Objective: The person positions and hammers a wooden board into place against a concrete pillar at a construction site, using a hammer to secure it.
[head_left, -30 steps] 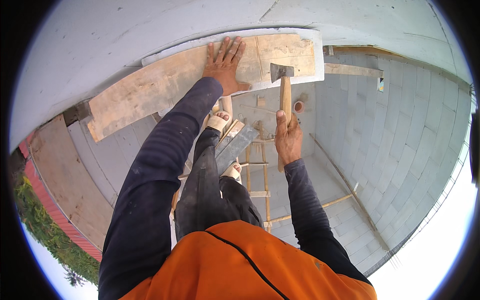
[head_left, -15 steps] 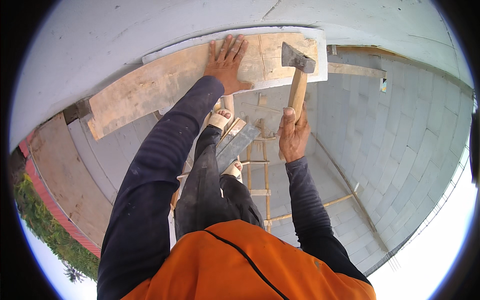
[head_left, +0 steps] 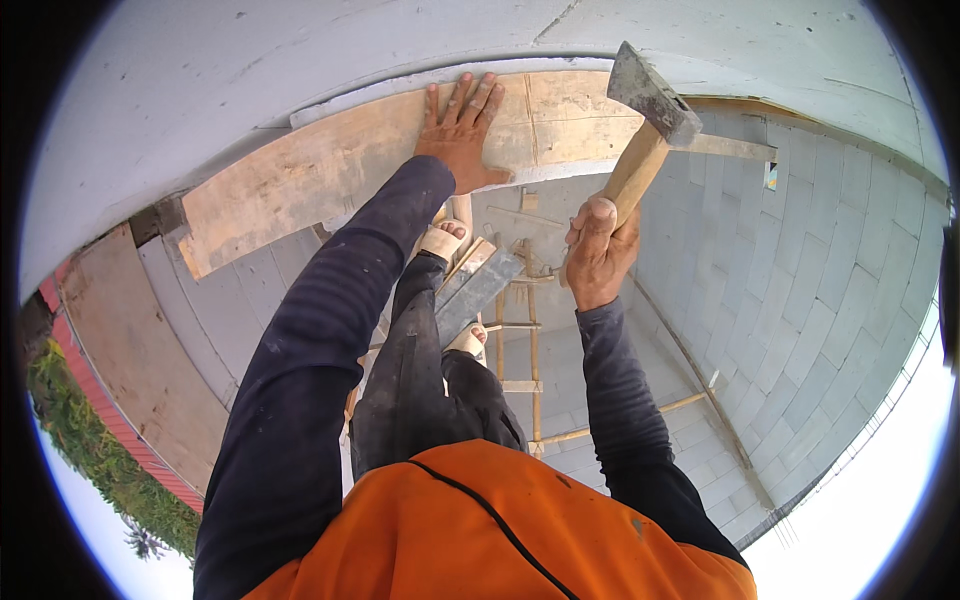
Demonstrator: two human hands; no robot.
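Note:
A tan plywood board (head_left: pixel 310 175) lies along the light grey wall ahead of me, with the edge of a pale slab showing behind it. My left hand (head_left: pixel 462 140) rests flat on the board, fingers spread. To its right, my right hand (head_left: pixel 602 255) is closed round the wooden handle of a hatchet (head_left: pixel 652 95). The hatchet is raised; its grey metal head overlaps the board's right end in the picture, and I see no contact between them. Pencil-like lines mark the board between my left hand and the hatchet.
Below me my sandalled feet stand beside a dark grey plank (head_left: pixel 480 295). Bamboo poles (head_left: pixel 535 380) form a frame lower down. A grey block wall (head_left: pixel 790 250) closes the right side. At left are a wooden panel (head_left: pixel 140 350) and red corrugated sheeting (head_left: pixel 110 410).
My right hand has moved slightly up and right with the hatchet, whose head is higher and looks larger. My left hand stays on the board, almost unmoved.

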